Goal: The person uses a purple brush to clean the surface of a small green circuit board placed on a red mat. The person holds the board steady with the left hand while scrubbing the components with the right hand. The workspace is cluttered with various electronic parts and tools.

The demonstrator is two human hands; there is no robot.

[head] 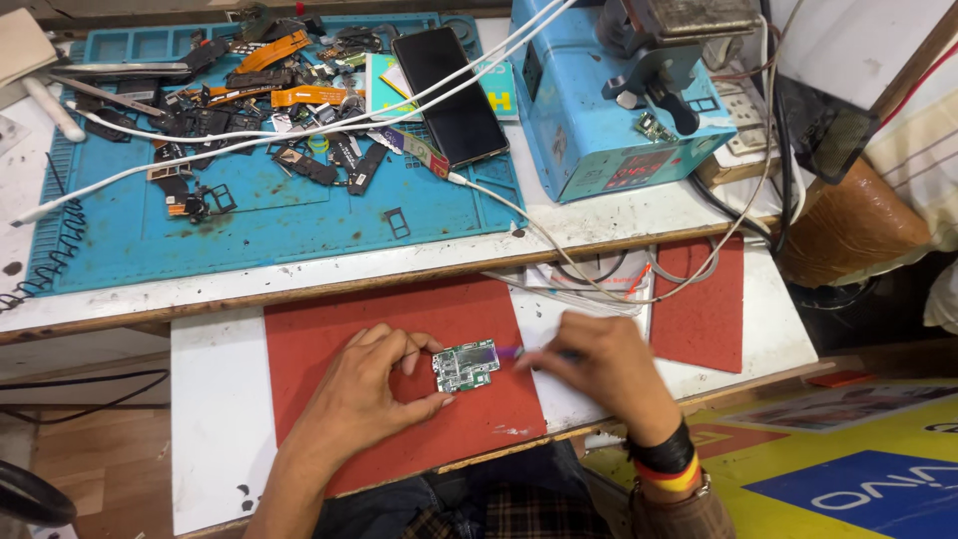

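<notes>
Head view: left hand [371, 384] pinches circuit board [466, 364]; right hand [599, 367] grips purple tool [511, 352] touching it.

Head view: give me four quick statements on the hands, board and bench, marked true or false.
1. The left hand pinches the small circuit board on the red mat. True.
2. The right hand is empty. False: it holds a thin purple-tipped tool at the board's edge.
3. A dark phone lies on the blue work mat. True.
4. The blue machine sits at far left. False: it is right of the phone.
</notes>
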